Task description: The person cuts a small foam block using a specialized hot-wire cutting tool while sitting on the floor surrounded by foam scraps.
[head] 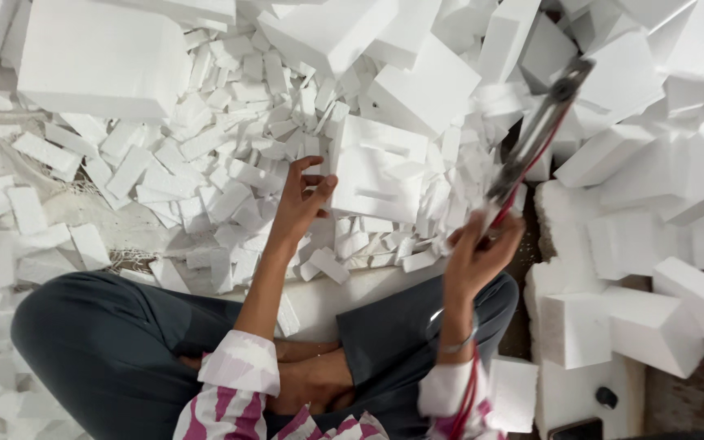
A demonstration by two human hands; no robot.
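I sit cross-legged among white foam pieces. My left hand point(301, 202) reaches forward with its fingers curled apart, holding nothing, just left of a large moulded foam block point(378, 167). My right hand point(478, 254) is raised and grips the handle of a long metal blade tool point(538, 130) with a red cord; the blade points up and to the right. A flat foam slab point(332, 295) lies across my lap in front of my knees.
A heap of small cut foam strips point(205, 155) covers the floor ahead. Big foam blocks point(99, 57) stack at the top left. More chunks point(653, 326) stand at the right. A dark phone point(576, 429) lies at the bottom right.
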